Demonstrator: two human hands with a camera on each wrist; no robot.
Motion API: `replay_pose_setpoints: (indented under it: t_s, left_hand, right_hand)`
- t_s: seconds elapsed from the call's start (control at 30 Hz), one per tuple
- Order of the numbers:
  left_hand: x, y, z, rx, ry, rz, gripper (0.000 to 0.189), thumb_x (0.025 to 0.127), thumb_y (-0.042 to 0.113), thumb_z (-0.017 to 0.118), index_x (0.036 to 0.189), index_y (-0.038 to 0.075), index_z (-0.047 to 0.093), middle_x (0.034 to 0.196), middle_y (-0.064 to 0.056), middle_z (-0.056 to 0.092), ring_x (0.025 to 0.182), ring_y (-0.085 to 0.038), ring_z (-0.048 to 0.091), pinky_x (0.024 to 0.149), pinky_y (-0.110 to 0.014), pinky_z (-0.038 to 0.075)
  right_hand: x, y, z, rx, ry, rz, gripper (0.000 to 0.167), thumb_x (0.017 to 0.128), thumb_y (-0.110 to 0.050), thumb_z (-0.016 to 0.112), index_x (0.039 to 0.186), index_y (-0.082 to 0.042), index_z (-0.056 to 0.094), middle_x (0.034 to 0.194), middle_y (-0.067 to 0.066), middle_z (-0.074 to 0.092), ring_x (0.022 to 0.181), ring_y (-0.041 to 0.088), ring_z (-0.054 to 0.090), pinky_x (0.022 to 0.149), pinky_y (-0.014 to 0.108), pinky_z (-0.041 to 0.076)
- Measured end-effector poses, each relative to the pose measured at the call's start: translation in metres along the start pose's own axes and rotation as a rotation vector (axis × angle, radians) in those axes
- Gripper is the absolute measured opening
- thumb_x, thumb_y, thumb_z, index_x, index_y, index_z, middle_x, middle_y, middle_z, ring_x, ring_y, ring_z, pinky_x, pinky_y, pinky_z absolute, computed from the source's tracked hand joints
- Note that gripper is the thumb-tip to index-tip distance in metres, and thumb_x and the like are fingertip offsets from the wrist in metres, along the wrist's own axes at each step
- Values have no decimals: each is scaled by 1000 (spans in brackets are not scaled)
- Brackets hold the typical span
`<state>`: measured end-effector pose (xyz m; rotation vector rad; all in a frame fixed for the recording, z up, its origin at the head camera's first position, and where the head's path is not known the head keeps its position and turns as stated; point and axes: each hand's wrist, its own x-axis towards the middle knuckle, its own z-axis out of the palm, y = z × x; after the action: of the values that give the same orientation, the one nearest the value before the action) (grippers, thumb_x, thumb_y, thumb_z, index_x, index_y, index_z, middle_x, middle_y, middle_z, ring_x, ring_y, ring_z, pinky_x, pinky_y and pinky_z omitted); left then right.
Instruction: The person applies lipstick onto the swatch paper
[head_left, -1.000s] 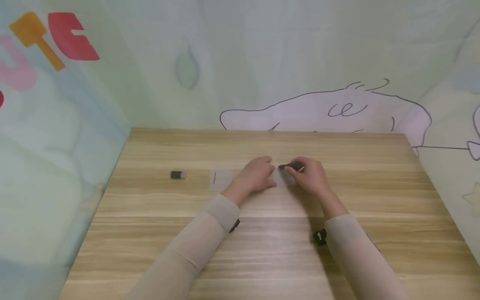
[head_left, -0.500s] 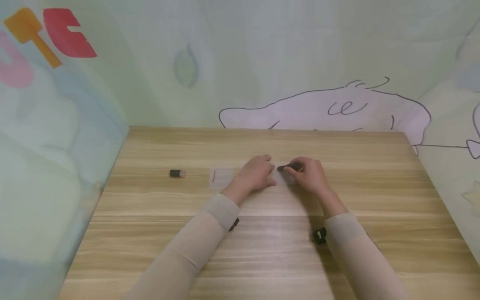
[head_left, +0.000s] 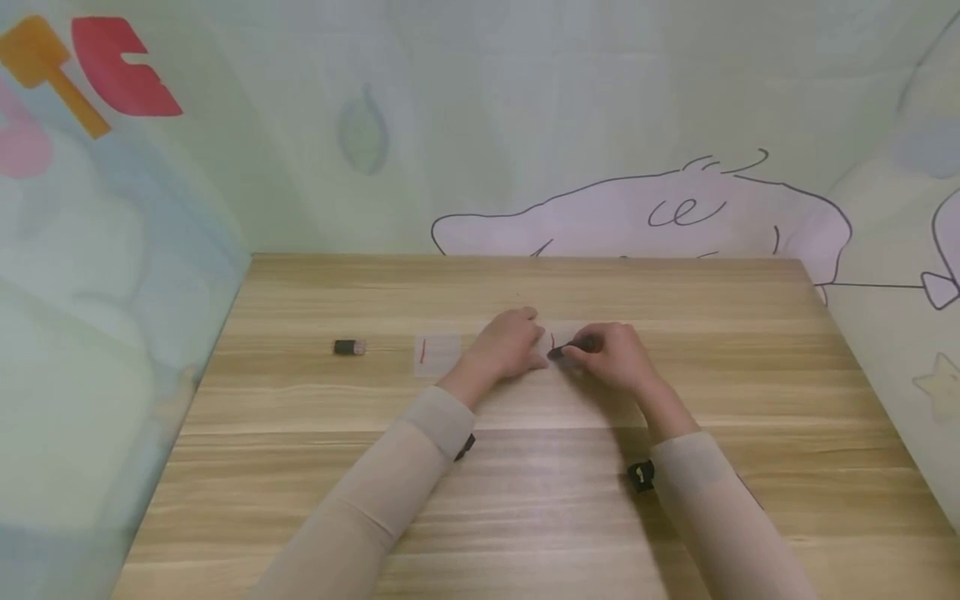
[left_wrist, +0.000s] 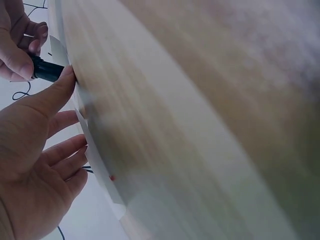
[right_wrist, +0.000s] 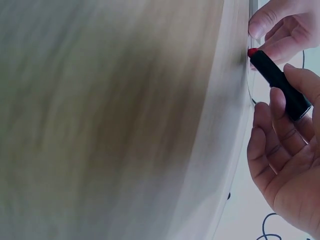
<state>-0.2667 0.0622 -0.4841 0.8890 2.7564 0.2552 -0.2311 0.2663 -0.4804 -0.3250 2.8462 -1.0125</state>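
My right hand (head_left: 618, 358) pinches a black lipstick (right_wrist: 280, 82) between thumb and fingers. The red tip (right_wrist: 252, 51) points left and down, right at the pale paper (head_left: 442, 364). A short red stroke (head_left: 553, 341) shows just beyond the tip. My left hand (head_left: 504, 346) rests on the paper with its fingers extended, the thumb close to the lipstick, and covers the paper's middle. Left of that hand, another red stroke (head_left: 423, 351) marks the paper. In the left wrist view, the left thumb overlaps the dark lipstick tube (left_wrist: 47, 70).
On the wooden table (head_left: 525, 508), left of the paper, lies a small black piece with a clear pinkish end (head_left: 348, 347). A printed cloth backdrop (head_left: 300, 167) stands along the table's back and sides. Black wrist devices (head_left: 641, 476) sit under both sleeves.
My right hand has drawn the lipstick a little toward me along the paper, and a red stroke now shows behind its tip. My left hand stays in place. The head view shifts slightly.
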Motion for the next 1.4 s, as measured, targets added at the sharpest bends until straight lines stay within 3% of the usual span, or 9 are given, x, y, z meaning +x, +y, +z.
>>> replay_pose_setpoints:
  t_s: [0.13,0.33,0.57,0.8,1.03,1.23,1.4]
  left_hand:
    - [0,0,1,-14,-6,-10,56,93,46,72,133,8,65,153,-17,45,141,-31,44,120,-39,30]
    - [0,-1,3,-40,9,-29,59,91,49,73,129,5,67,153,-16,46,140,-32,45,120,-39,31]
    - [-6,-9,0,-119,80,-36,79,88,56,72,139,-3,56,150,-16,50,137,-32,47,119,-39,33]
    - [-21,-21,-9,-213,173,-48,78,92,54,70,145,1,51,153,-14,47,142,-29,42,120,-39,30]
    - [-38,-32,-17,-302,221,-78,74,93,48,70,147,2,49,154,-13,47,144,-28,41,121,-38,28]
    - [-53,-43,-18,-441,289,-111,68,94,43,72,145,3,52,152,-12,49,143,-28,41,121,-41,29]
    - [-63,-47,-18,-581,332,-158,63,94,40,73,143,4,55,147,-13,54,133,-30,53,114,-42,41]
  right_hand:
    - [0,0,0,2,7,-3,20,90,-27,78,95,-8,78,82,3,73,68,17,60,63,32,50]
    - [0,1,0,52,49,-21,19,90,-25,78,95,-7,77,87,6,74,72,19,63,66,34,53]
    - [2,-1,-1,86,108,-27,23,91,-24,77,97,-3,75,87,10,73,71,22,63,63,34,53]
    - [4,-8,-1,123,146,-44,22,92,-23,77,100,-3,74,90,12,73,70,23,64,61,34,53]
    - [5,-16,2,157,184,-43,21,92,-22,77,101,-3,74,92,13,74,70,23,65,57,29,52]
    - [5,-22,5,216,206,-57,20,92,-22,76,102,-5,74,96,12,75,75,24,68,65,30,54]
    - [7,-30,8,277,193,-60,24,94,-24,75,107,-5,72,102,13,75,84,26,70,70,28,55]
